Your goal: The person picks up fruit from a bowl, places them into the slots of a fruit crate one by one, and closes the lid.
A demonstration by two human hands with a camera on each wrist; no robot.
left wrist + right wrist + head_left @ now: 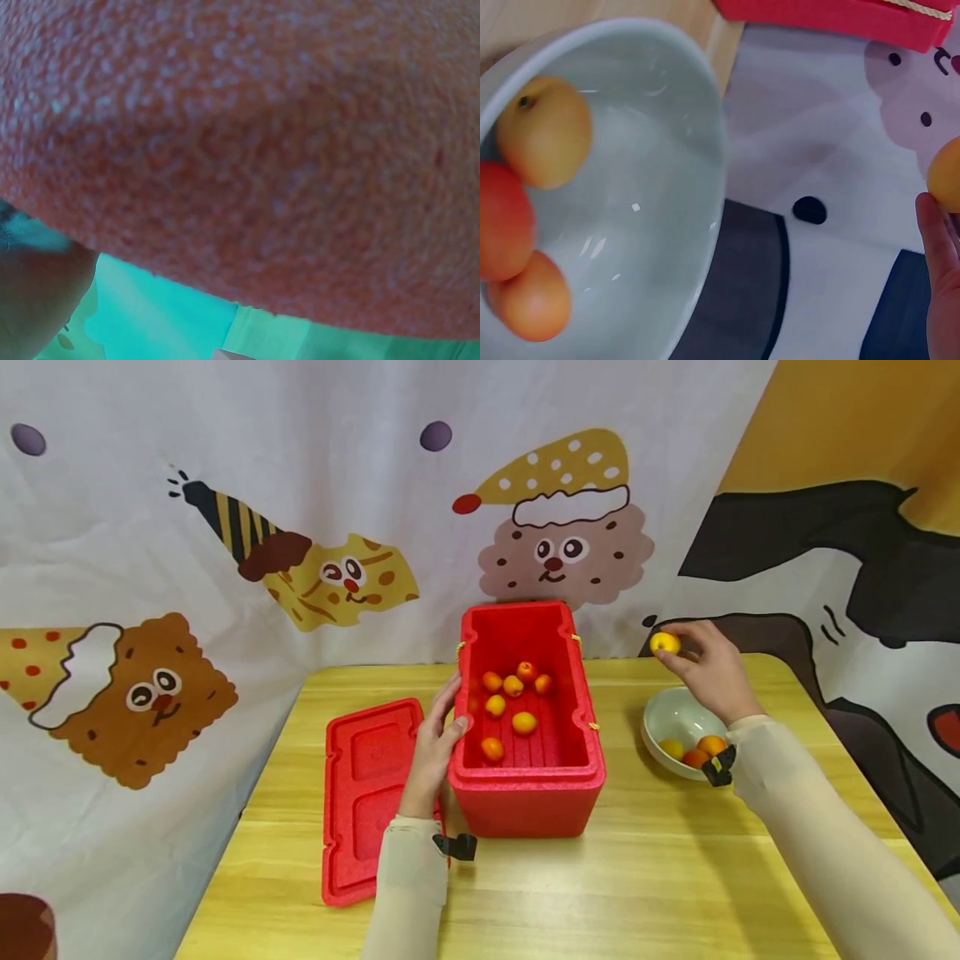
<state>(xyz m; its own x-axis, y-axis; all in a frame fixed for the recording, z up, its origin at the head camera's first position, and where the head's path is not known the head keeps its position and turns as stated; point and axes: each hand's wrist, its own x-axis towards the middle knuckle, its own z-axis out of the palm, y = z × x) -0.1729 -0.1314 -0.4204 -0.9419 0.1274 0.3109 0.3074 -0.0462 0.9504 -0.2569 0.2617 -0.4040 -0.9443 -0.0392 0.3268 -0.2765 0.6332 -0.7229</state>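
Note:
My right hand pinches a small yellow fruit between thumb and fingertips, above a pale green bowl. Several yellow to red-orange fruits lie in that bowl, among them a yellow one with a dark stem end. At the middle of the table stands a lidless red foam box with several similar fruits, such as a yellow one, on its ribbed floor. My left hand rests along the box's left side, thumb at the rim. In the left wrist view, the box's rough wall covers most of the picture.
To the left of the box, its red lid lies flat on the wooden table, partly behind my left forearm. Yellow cord loops hang on the box's sides. A cartoon-printed curtain hangs behind the table.

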